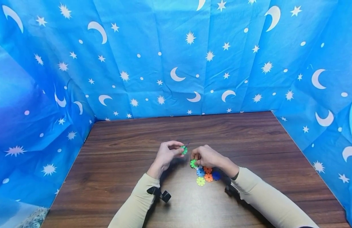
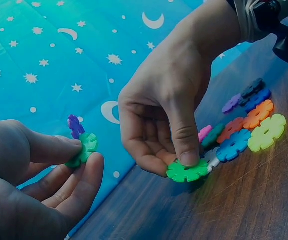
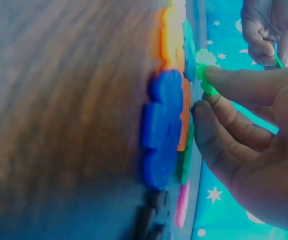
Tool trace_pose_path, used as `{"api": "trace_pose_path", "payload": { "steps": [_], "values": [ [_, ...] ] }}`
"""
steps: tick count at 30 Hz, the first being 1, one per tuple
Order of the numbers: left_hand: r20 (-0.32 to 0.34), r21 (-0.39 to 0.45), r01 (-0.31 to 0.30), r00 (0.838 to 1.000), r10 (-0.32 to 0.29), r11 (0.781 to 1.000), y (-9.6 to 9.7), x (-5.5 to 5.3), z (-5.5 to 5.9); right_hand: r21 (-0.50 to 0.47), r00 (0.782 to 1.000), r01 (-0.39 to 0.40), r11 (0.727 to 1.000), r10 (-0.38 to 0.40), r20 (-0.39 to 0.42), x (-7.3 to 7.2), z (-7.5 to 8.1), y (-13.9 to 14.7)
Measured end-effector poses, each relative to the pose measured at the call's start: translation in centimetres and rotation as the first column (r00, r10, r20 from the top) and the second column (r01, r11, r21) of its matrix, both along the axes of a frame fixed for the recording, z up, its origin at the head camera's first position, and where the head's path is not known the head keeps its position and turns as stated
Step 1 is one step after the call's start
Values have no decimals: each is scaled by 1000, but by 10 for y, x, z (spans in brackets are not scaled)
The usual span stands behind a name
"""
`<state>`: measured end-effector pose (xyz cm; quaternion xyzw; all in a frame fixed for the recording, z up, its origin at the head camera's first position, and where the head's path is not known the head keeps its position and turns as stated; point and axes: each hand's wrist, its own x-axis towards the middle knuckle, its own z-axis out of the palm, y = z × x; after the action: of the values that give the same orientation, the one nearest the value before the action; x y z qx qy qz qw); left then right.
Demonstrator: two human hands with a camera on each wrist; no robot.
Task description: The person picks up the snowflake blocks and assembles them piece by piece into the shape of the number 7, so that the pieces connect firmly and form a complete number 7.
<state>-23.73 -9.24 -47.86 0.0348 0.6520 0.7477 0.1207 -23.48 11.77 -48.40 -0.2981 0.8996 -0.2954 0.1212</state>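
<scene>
My left hand (image 1: 165,155) pinches a green notched flower disc (image 2: 87,150) between thumb and fingers, raised off the table. A purple disc (image 2: 74,126) sticks up edge-on from its far side. To the right, my right hand (image 1: 211,157) grips a bright green flower disc (image 2: 186,172), thumb on its top face. That disc lies right at a white disc (image 2: 212,159) at the end of a flat cluster. In the left wrist view the cluster also shows a blue disc (image 2: 232,145), a yellow disc (image 2: 267,133) and orange ones. My right hand partly covers the cluster in the head view.
Farther along the cluster are a dark blue disc (image 3: 163,127), a pink disc (image 3: 183,202) and a black disc (image 2: 253,86). The brown wood-grain table (image 1: 121,136) is bordered at the back and sides by a blue curtain (image 1: 153,79) with moons and stars.
</scene>
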Motion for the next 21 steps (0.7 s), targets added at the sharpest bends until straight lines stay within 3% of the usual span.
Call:
{"api": "trace_pose_path", "payload": {
  "steps": [21],
  "values": [
    [-2,22,10,1000,-10,1000,-1,-1,-2,-115,994,81,990,-89,-65,-5,-1,7]
  ]
}}
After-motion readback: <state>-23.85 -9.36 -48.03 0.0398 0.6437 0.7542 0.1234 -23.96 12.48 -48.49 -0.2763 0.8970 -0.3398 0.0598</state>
